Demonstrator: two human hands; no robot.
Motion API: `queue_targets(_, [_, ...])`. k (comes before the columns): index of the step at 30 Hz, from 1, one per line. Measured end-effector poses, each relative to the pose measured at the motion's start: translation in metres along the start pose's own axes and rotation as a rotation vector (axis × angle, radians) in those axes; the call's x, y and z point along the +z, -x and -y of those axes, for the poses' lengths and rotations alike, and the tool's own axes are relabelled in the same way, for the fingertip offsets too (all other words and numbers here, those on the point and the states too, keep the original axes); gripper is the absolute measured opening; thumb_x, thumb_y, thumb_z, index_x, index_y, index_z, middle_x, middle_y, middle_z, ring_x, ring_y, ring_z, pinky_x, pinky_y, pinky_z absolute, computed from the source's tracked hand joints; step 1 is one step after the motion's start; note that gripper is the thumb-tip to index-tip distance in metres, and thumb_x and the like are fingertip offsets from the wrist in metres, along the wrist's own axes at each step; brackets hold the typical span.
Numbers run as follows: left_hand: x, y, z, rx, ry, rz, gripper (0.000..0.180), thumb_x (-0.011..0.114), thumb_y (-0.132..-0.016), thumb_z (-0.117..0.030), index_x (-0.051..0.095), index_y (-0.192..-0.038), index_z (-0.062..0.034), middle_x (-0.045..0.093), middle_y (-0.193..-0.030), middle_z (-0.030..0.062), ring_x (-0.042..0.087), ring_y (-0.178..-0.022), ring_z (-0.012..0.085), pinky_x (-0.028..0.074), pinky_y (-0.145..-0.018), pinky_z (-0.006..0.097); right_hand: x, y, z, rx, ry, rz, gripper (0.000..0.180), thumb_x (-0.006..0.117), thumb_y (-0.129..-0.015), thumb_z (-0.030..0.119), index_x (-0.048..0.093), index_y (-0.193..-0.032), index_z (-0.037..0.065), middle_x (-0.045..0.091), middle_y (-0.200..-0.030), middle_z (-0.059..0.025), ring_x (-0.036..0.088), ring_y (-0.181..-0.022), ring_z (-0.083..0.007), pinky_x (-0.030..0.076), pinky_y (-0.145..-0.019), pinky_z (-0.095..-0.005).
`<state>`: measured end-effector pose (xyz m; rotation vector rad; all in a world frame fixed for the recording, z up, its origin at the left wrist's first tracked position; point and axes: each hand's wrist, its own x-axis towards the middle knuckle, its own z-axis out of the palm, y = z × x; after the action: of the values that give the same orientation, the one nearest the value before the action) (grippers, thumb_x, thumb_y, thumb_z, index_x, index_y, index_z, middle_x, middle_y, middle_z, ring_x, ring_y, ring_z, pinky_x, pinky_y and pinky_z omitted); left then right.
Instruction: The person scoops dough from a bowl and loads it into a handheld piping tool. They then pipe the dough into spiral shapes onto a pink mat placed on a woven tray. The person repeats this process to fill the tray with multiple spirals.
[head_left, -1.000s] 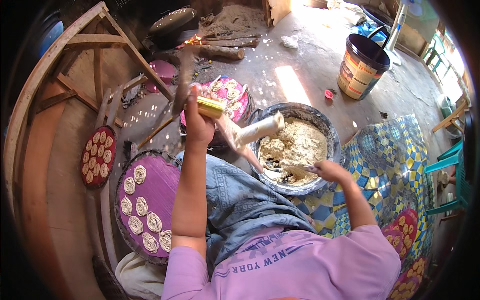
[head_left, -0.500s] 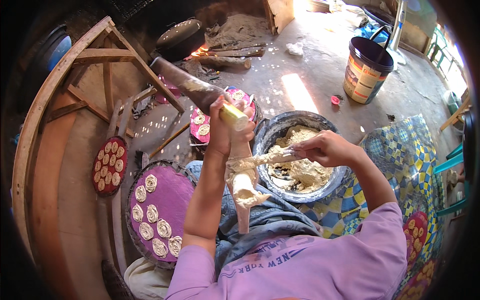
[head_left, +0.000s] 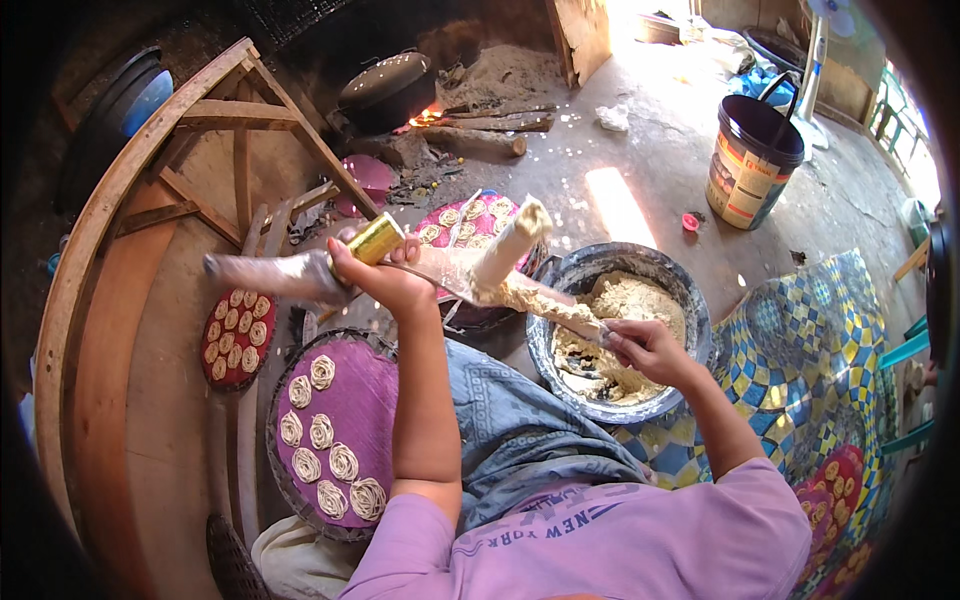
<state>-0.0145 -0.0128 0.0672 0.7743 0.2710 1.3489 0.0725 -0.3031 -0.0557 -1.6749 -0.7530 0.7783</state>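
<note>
Over a grey floor [head_left: 655,155], left fingers [head_left: 410,249] clasp a gold cylinder [head_left: 374,240], right fingers [head_left: 628,346] a dough-coated utensil [head_left: 566,313].

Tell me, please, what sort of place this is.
Probably a simple food workshop: a dark, round lidded pot beside burning brown logs, a round grey tub of pale dough, and a round purple tray of cream coils.

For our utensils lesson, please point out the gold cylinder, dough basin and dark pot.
Gold cylinder [head_left: 375,238]: head view, its curved side.
Dough basin [head_left: 622,259]: head view, its far inner wall.
Dark pot [head_left: 387,82]: head view, its domed lid.
</note>
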Motion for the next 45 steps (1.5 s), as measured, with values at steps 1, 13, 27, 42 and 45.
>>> queue_targets(1, [0.002, 0.005, 0.002, 0.143, -0.062, -0.034, 0.047, 0.039, -0.095, -0.057, 0.041, -0.079, -0.0124, 0.032, -0.056, -0.0027, 0.03, -0.046, 0.0076, 0.026, -0.044, 0.023, 0.006, -0.001, -0.002, 0.027, -0.13, 0.028, 0.029, 0.053, -0.098, 0.014, 0.061, -0.124, 0.001, 0.051, -0.066, 0.0026, 0.044, -0.06, -0.0061, 0.039, -0.055, -0.0242])
queue_targets(13, [-0.054, -0.003, 0.035, 0.991, -1.278, 0.304, 0.042, 0.049, -0.099, -0.026, 0.037, -0.131, -0.0007, 0.043, -0.133, 0.0181, 0.039, -0.125, 0.029, 0.028, -0.108, 0.041, -0.007, 0.007, 0.009, 0.229, -0.341, 0.112, 0.035, 0.052, -0.099, 0.027, 0.061, -0.125, 0.007, 0.052, -0.065, 0.0036, 0.044, -0.054, -0.0039, 0.035, -0.047, -0.0202])
queue_targets(27, [0.01, -0.07, -0.079, 0.859, -1.227, 0.907, 0.043, 0.082, -0.073, -0.023, 0.065, -0.109, -0.0055, 0.068, -0.103, 0.0088, 0.066, -0.094, 0.0193, 0.05, -0.084, 0.033, 0.049, -0.005, -0.176, 0.607, 0.867, 0.169, 0.027, 0.056, -0.079, 0.013, 0.07, -0.098, -0.001, 0.068, -0.104, -0.023, 0.067, -0.096, -0.0368, 0.053, -0.084, -0.0443])
queue_targets(42, [0.013, -0.025, -0.073, 0.906, -1.404, 1.221, 0.034, 0.077, -0.071, -0.025, 0.059, -0.091, -0.0052, 0.055, -0.083, 0.0121, 0.061, -0.074, 0.0312, 0.05, -0.065, 0.037, 0.001, -0.011, -0.082, 0.4, 0.927, 0.191, 0.028, 0.054, -0.091, 0.031, 0.071, -0.11, 0.018, 0.071, -0.099, -0.0102, 0.068, -0.085, -0.0309, 0.054, -0.077, -0.0427])
queue_targets(45, [-0.006, -0.025, -0.058, 0.839, -1.513, 1.278, 0.031, 0.074, -0.074, -0.028, 0.054, -0.088, -0.01, 0.053, -0.079, 0.0099, 0.063, -0.07, 0.0297, 0.05, -0.057, 0.04, -0.047, -0.017, -0.043, 0.38, 0.628, 0.317, 0.031, 0.061, -0.092, 0.029, 0.067, -0.117, 0.012, 0.071, -0.082, -0.0108, 0.066, -0.068, -0.0183, 0.052, -0.066, -0.0352])
